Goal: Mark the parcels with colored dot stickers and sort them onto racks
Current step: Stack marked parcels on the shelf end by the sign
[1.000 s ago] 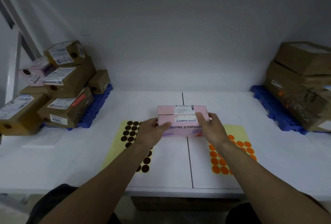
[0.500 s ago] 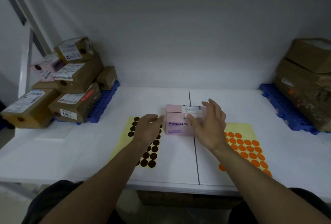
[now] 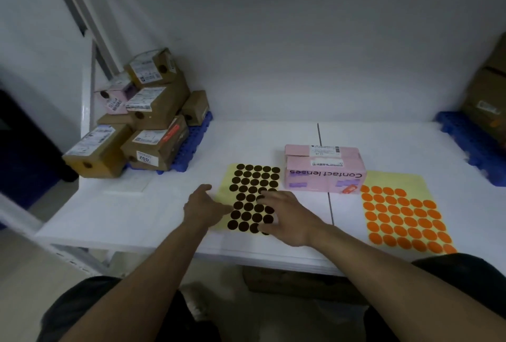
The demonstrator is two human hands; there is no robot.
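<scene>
- The pink parcel (image 3: 324, 174) sits on the counter (image 3: 137, 218), just beyond and between the two sticker sheets. Neither hand touches it.
- Both hands are released. The left hand (image 3: 204, 209) lies at the left edge of the dark dot sheet (image 3: 253, 193), and the right hand (image 3: 289, 218) is spread over its near dots.
- The step likely goes best by pinning the sheet with the left hand and peeling a single dot cleanly.
- The orange dot sheet (image 3: 402, 215) lies to the right.

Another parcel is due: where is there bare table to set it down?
Bare table lies behind the brown sheet, between left rack and pink box; between that box and right rack, behind the orange sheet; and front left, outside the left hand. Crowded: front middle, where the right hand is over the brown sheet.
</scene>
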